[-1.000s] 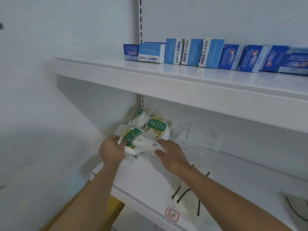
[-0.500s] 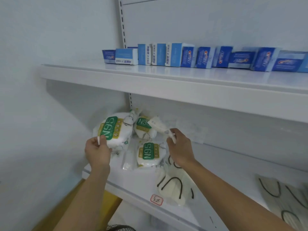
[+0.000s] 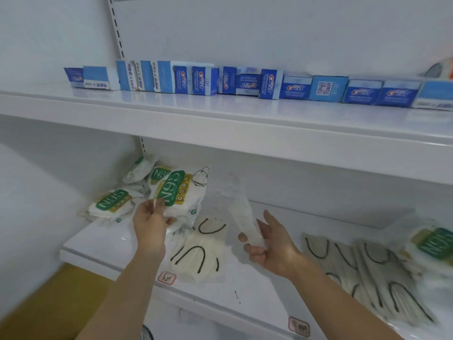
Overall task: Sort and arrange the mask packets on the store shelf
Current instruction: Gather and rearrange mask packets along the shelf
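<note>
N95 packet in left hand: a white packet with a green N95 label (image 3: 177,192), held up above the lower shelf at its left part, tilted, label facing the camera.
Left hand: the left hand (image 3: 150,220) pinches the packet's lower edge, thumb on the front, fingers behind.
Clear packet in right hand: a long, narrow, see-through packet (image 3: 241,212), blurred, standing nearly upright above the shelf, just right of the N95 packet.
Right hand: the right hand (image 3: 269,244) grips the lower end of the clear packet, palm turned up, fingers curled round it.
Other N95 packets: a loose heap (image 3: 115,202) lies at the far left corner of the lower shelf, behind and left of the left hand; one more N95 packet (image 3: 434,244) lies at the far right, partly cut off.
Masks with dark loops: one flat cream packet with black ear loops (image 3: 198,253) lies on the shelf between the two hands, near the front edge; a row of similar packets (image 3: 372,273) lies overlapping to the right of the right arm.
Lower shelf: white (image 3: 103,244), with two small price tags (image 3: 166,278) on its front lip.
Upper shelf: white (image 3: 220,126), carrying a row of blue toothpaste boxes (image 3: 245,83) along the back wall.
Floor: a yellow-brown patch (image 3: 49,303) shows at the near left below the shelf.
</note>
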The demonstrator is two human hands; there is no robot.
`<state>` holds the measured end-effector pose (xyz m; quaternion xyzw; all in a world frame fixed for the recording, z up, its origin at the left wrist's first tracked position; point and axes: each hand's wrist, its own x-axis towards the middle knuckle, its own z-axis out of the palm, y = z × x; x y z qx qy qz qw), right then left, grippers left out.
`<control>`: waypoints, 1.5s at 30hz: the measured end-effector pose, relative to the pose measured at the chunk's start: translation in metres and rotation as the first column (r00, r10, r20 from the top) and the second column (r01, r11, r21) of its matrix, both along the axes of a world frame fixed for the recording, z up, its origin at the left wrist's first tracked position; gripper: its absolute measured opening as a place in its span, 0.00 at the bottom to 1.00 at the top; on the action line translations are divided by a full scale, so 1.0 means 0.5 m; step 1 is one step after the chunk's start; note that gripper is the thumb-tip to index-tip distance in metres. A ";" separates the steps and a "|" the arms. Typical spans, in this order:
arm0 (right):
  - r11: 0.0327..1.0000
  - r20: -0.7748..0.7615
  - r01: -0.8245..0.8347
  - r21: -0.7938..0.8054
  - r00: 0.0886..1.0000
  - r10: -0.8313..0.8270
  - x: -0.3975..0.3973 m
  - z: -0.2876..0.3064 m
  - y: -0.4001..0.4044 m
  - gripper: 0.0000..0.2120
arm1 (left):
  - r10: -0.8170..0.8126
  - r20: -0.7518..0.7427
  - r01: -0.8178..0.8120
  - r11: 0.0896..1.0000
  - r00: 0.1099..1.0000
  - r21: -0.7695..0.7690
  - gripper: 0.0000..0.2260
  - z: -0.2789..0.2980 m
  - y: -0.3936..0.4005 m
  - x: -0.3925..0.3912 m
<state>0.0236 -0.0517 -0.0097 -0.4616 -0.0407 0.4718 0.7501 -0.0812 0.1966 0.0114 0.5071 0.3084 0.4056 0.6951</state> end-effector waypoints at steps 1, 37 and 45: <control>1.000 -0.045 -0.003 0.022 0.999 0.004 0.001 -0.005 -0.011 0.22 | -0.004 -0.012 0.004 1.000 1.000 0.003 0.05 -0.003 -0.013 0.003; 0.871 0.937 0.401 -0.284 -0.077 0.341 -0.027 -0.019 0.433 0.20 | 0.183 -0.023 -0.184 0.966 0.983 -0.180 0.04 -0.016 0.135 -0.230; 0.646 0.970 0.745 -0.165 0.005 0.242 0.021 0.015 0.068 0.20 | -0.206 0.063 0.212 0.971 0.977 -0.109 0.03 -0.002 -0.078 -0.010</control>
